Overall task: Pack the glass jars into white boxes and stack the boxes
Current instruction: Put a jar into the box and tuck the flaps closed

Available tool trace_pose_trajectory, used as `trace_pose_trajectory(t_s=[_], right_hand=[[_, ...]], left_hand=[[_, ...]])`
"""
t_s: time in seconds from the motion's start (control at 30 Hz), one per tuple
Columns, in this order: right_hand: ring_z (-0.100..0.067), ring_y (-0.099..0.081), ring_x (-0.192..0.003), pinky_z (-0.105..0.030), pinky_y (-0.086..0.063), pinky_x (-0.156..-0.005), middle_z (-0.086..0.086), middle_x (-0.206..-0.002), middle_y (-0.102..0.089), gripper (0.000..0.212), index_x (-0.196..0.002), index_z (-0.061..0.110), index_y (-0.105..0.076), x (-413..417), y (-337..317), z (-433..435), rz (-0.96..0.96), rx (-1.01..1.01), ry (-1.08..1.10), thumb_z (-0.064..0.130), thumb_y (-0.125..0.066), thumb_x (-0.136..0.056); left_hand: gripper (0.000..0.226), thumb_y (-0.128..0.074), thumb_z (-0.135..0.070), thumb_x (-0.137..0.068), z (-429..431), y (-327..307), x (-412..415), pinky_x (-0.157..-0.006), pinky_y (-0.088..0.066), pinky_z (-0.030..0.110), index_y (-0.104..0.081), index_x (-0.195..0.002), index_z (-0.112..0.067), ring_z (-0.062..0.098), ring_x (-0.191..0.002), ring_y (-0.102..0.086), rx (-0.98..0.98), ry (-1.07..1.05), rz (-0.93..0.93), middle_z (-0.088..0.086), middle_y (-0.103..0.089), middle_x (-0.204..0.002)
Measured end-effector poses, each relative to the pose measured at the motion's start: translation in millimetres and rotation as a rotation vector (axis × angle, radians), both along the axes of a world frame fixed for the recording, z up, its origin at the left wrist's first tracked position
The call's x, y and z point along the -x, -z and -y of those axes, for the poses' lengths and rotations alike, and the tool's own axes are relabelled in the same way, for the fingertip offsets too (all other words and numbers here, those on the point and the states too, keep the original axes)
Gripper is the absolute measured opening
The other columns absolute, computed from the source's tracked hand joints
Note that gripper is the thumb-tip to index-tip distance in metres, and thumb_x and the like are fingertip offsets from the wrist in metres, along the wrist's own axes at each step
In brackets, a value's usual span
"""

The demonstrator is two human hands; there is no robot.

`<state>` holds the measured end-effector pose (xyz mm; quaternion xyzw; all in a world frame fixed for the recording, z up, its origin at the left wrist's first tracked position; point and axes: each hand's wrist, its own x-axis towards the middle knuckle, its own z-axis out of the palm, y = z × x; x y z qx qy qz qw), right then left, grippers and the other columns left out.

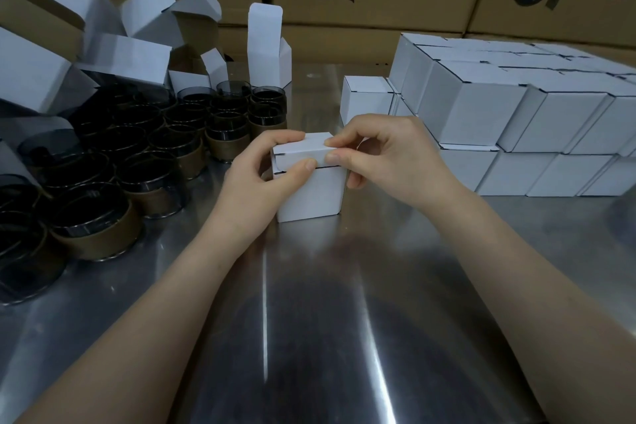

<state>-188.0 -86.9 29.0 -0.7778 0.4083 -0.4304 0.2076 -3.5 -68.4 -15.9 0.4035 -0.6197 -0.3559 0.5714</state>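
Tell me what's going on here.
A person is closing a small white box on the steel table: the left hand and right hand pinch its top flap, which is nearly tucked in. Dark glass jars wait at the left beside open boxes; closed boxes sit stacked two layers high at the right.

Left grip (261,169) and right grip (385,151) sit close together, fingers (356,179) curled, thumbs (303,166) and forefingers (290,138) pinching.
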Motion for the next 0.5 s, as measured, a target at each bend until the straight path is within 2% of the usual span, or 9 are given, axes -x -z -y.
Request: trace_pose_trajectory(t_s=[0.17,0.3,0.43,0.5], right_hand=[[-0.017,-0.063,-0.049,-0.024,-0.055,-0.053,-0.008,-0.074,-0.068,0.006,-0.080,0.009,-0.072,-1.3,-1.5,-1.0,-0.027,-0.008,0.006,0.010,-0.078,-0.080],[-0.020,-0.065,-0.051,-0.025,-0.056,-0.055,-0.005,-0.072,-0.068,0.006,-0.083,0.009,-0.072,1.3,-5.2,0.4,-0.042,-0.073,-0.034,0.008,-0.077,-0.080],[-0.023,-0.066,-0.055,-0.027,-0.058,-0.057,-0.009,-0.075,-0.069,0.007,-0.087,0.004,-0.073,3.5,-7.8,0.5,-0.059,-0.081,-0.064,0.006,-0.076,-0.081],[-0.023,-0.066,-0.055,-0.025,-0.057,-0.057,-0.007,-0.075,-0.068,0.008,-0.087,0.003,-0.072,3.5,-8.4,0.0,-0.074,-0.073,-0.065,0.005,-0.076,-0.081]], left_hand=[[0.024,-0.067,-0.014,-0.091,0.7,2.2,1.9,-0.071,-0.051,0.014,-0.062,-0.114,-0.016,-0.003,-0.092,-0.062,-0.012,0.002,0.003,-0.014,-0.064,-0.103],[0.023,-0.066,-0.017,-0.092,0.9,2.6,1.4,-0.070,-0.050,0.013,-0.059,-0.114,-0.019,-0.005,-0.091,-0.062,-0.045,0.040,0.023,-0.026,-0.063,-0.096],[0.028,-0.060,-0.037,-0.089,-1.1,-0.3,2.4,-0.069,-0.048,0.011,-0.059,-0.112,-0.020,-0.006,-0.090,-0.062,-0.062,0.056,0.007,-0.020,-0.062,-0.100],[0.028,-0.054,-0.038,-0.093,-1.7,-1.8,4.3,-0.071,-0.045,0.007,-0.061,-0.109,-0.017,-0.010,-0.087,-0.058,-0.043,0.030,0.017,-0.020,-0.061,-0.097]])
